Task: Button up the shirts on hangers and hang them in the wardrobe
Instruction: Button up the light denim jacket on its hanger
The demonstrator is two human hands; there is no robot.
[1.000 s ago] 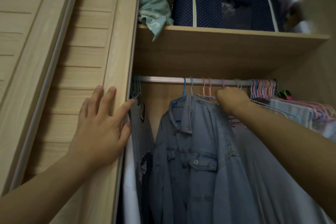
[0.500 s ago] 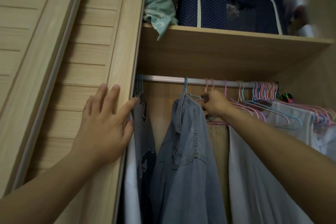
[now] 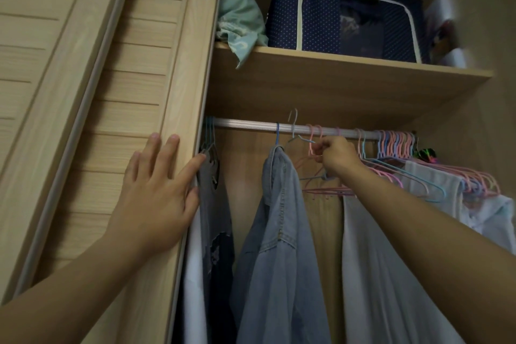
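A blue denim shirt (image 3: 279,218) hangs side-on from a blue hanger hook (image 3: 277,134) on the metal rail (image 3: 245,122) inside the wardrobe. Just right of it, my right hand (image 3: 337,153) pinches a pale wire hanger (image 3: 293,123) whose hook stands lifted above the rail, among pink and blue empty hangers. My left hand (image 3: 156,198) rests flat with spread fingers on the edge of the wooden sliding door (image 3: 178,92). I cannot see the denim shirt's buttons from this angle.
A grey printed shirt (image 3: 215,204) hangs at the rail's left end and a white garment (image 3: 377,274) under my right arm. Several empty hangers (image 3: 396,142) crowd the right end. The shelf (image 3: 335,75) above holds a navy storage box (image 3: 349,14) and teal cloth (image 3: 240,22).
My right hand has let go of the denim shirt, which turned side-on on the rail. The hand dropped to the empty hangers and lifted a pale one's hook above the rail. My left hand stayed.
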